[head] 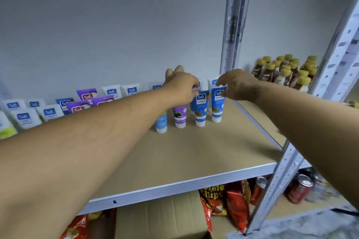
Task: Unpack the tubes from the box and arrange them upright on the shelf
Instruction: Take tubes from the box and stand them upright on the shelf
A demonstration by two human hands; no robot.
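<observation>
Where tubes (200,108) stand, brown shelf (194,151) meets grey wall (116,25).

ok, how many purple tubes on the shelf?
4 visible. One upright under the left hand in the front row; three at left among the white tubes: one further back, two in front of it. The arms may hide more.

Two bare forearms belong to the person. The left forearm (83,141) enters from the lower left of the frame, broad near the edge and tapering to the wrist. The right forearm (310,120) enters from the right edge. No sleeve shows on either arm. The left hand (179,88) and right hand (238,85), at the frame's middle, are bare too; fine detail is blurred.
</observation>
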